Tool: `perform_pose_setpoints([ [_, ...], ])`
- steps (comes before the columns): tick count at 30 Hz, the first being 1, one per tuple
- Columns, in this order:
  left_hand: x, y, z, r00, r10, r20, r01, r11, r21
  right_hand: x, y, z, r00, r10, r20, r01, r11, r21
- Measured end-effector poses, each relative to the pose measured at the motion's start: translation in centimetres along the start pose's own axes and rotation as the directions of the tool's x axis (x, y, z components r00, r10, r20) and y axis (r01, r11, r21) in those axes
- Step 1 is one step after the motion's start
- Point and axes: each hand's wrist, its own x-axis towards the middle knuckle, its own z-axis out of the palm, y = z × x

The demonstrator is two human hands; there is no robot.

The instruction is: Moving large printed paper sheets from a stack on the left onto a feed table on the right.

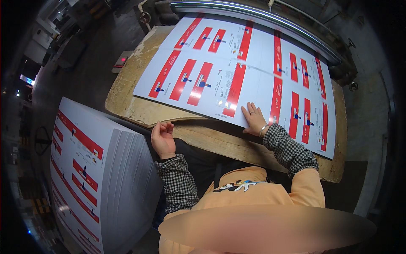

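Note:
A large white printed sheet [259, 84] with red panels lies on a worn wooden feed table [203, 137]. My right hand [256, 120] rests on the sheet's near edge with its fingers stretched out. It wears a ring and a bracelet. My left hand [163, 139] hovers by the table's near left edge, its fingers loosely curled in and nothing visible in them. Beside and below that hand stands a tall stack of printed sheets [122, 178], its top sheet bearing similar red panels.
A long shiny metal roller [253, 12] of a machine runs along the far edge of the sheet. A small handwheel [145, 17] sits at its left end. A small box with a red light [122, 60] is left of the table. Dark floor [95, 55] stretches behind.

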Motion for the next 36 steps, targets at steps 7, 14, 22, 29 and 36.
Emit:
perform_pose_setpoints([
  [7,-0.1,-0.3,0.0,1.0,-0.012,0.006,0.012,1.0,0.017,0.5,3.3,-5.0,0.985,-0.035,-0.169,0.123,0.828,0.547],
  [14,-0.1,0.1,-0.3,0.999,0.01,0.032,-0.011,1.0,0.016,-0.5,1.4,-7.9,0.976,-0.007,-0.217,0.13,0.819,0.559],
  [22,-0.1,-0.1,-0.1,1.0,0.008,0.007,-0.008,0.999,0.044,0.4,3.7,-0.9,0.999,-0.01,0.05,-0.02,0.819,0.573],
  [29,-0.1,-0.2,-0.1,1.0,0.02,-0.007,-0.02,1.0,0.003,5.6,5.3,-1.0,0.961,0.275,0.032,-0.266,0.884,0.385],
  [36,0.0,-0.1,-0.1,0.999,-0.029,-0.02,0.028,0.999,-0.033,0.7,1.6,-2.0,0.988,0.01,0.153,-0.044,0.974,0.224],
])
